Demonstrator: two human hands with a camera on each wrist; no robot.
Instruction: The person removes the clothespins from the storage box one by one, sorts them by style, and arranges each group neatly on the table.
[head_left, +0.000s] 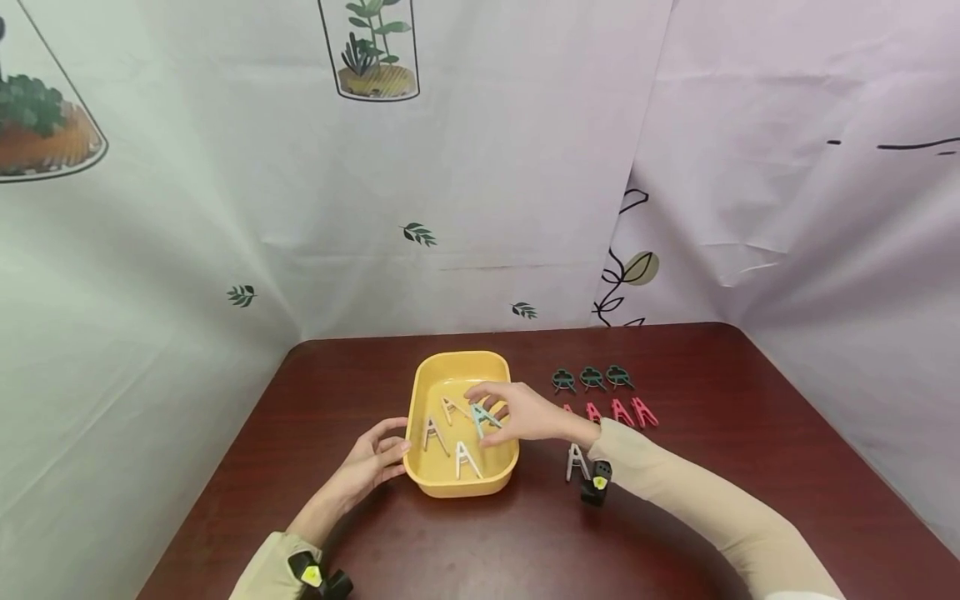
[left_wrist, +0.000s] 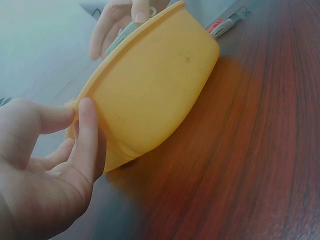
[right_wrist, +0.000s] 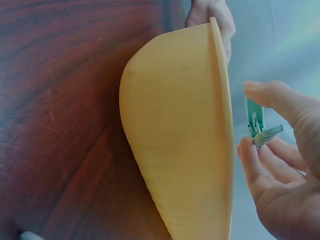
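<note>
A small teal-green A-shaped clip, seemingly plastic (right_wrist: 255, 111), is pinched over a yellow rounded-rectangular tub (head_left: 463, 490).
The clip should handle as light, stiff, slightly slick and not very fragile, with some spring in it; its flat leg faces look the best hold. It sits between the thumb and fingers of the right hand (head_left: 528, 412), near the fingertips and apart from the rim, above three pale A-shaped clips (head_left: 462, 454). The left hand (head_left: 372, 457) grasps the tub's left rim between thumb and fingers, a sensible hold on what looks a light, fairly stiff wall.
</note>
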